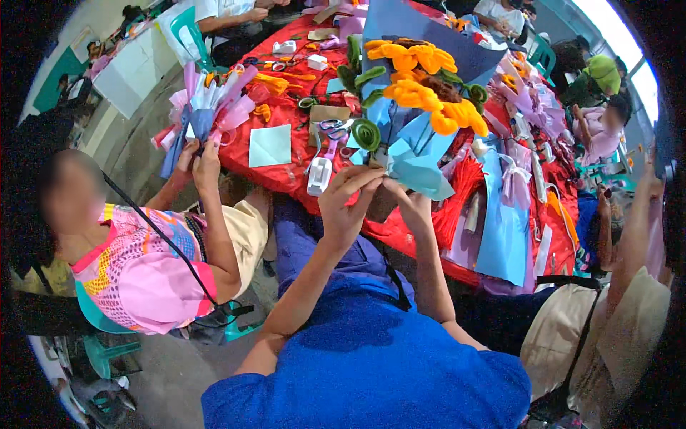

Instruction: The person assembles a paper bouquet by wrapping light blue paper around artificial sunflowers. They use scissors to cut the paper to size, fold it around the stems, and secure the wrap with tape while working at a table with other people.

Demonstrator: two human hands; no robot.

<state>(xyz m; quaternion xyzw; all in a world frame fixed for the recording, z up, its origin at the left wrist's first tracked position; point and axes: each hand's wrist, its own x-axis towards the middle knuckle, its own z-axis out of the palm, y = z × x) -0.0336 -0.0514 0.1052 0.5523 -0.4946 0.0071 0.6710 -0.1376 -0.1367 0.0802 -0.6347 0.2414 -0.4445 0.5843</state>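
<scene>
Bouquet (412,94) of orange flowers in blue wrap is positioned above the near side of the red-covered tabletop (296,154), flower heads at the far end, wrapped base toward the wearer. Left hand (350,196): fingers bent, fingertips pinching at the base beside the light blue paper collar (423,176). Right hand (411,205): thumb and fingers at the lower edge of the same collar; the paper hides part of this grip, so its firmness cannot be determined. Caution: support appears concentrated at the base, while the flower heads and the dark blue backing sheet (457,32) extend well beyond it. If either pinch loosens, the top may tip or the stems may rotate inside the wrap. Excess finger pressure may crease or tear the collar; uneven tension may pull its folds out of line. The green coil (366,134) at the left edge may snag on the scissors (333,129) or the white tape dispenser (319,176) if the assembly is lowered that way. To the right, the red bundle (464,191) and loose blue sheet (504,232) lie close enough to be swept aside by a wide turn.
</scene>
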